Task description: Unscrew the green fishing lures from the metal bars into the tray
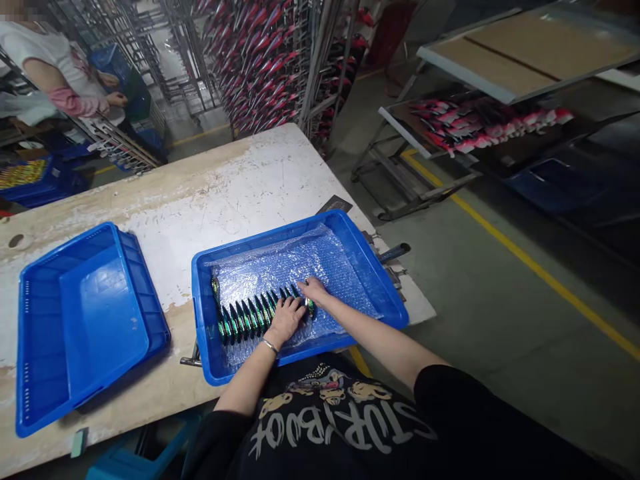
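Observation:
A row of dark green, shiny fishing lures (pixel 247 319) lies side by side on bubble wrap (pixel 345 273) inside a blue plastic tray (pixel 375 267). My left hand (pixel 289 320), with a bracelet at its wrist, rests over the right part of the row, fingers stretched across the lures. At the row's right end, my right hand (pixel 314 291) has its fingers closed at the upper end of one lure (pixel 311 308). The fingertips partly hide what they touch. One more lure (pixel 215 287) lies at the tray's left wall, above the row.
Another blue tray (pixel 105 307) stands left on the worn white table (pixel 240 173). Racks of red lures (pixel 260 67) rise behind it. A cart (pixel 450 127) with red and white lures is at right. A person (pixel 65 73) stands at far left.

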`<move>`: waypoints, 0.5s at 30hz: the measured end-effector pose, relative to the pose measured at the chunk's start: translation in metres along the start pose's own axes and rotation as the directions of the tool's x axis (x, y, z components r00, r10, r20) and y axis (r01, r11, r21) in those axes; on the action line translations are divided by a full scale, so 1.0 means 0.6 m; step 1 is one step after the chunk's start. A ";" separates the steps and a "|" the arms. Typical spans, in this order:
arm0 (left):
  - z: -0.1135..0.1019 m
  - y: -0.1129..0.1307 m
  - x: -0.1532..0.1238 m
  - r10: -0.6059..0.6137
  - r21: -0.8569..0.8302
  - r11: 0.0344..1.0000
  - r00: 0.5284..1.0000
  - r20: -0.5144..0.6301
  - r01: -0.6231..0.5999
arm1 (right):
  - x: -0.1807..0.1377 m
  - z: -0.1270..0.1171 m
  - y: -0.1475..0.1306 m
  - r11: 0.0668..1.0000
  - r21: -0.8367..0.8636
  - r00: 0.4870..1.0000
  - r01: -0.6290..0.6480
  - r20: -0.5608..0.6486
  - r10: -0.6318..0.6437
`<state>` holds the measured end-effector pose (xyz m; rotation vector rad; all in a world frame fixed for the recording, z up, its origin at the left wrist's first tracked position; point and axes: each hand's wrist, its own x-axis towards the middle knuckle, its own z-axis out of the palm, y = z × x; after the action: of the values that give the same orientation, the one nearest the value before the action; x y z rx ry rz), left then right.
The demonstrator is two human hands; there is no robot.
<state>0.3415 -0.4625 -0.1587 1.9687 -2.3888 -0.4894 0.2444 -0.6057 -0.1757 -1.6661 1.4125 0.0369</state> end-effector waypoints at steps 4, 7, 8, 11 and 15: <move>0.003 -0.004 0.000 0.001 -0.026 1.000 1.000 -0.003 -0.001 | -0.011 0.000 0.020 0.989 -0.139 0.999 0.039 0.022 -0.037; 0.003 -0.005 0.000 -0.011 -0.047 0.999 1.000 -0.013 0.010 | -0.020 -0.005 0.033 0.972 -0.206 0.993 0.108 0.065 -0.097; 0.003 -0.005 0.000 -0.016 -0.057 0.998 1.000 -0.016 0.015 | -0.023 -0.007 0.037 0.966 -0.220 0.989 0.137 0.081 -0.122; 0.002 -0.005 -0.001 -0.028 -0.087 0.996 0.999 -0.026 0.025 | -0.029 -0.012 0.044 0.943 -0.245 0.972 0.225 0.121 -0.200; 0.000 -0.005 -0.003 -0.036 -0.127 0.991 0.999 -0.033 0.031 | -0.036 -0.017 0.048 0.910 -0.283 0.951 0.303 0.151 -0.270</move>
<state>0.3446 -0.4610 -0.1589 1.9503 -2.2475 -0.5867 0.2091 -0.5935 -0.1753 -2.0805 1.1067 0.1834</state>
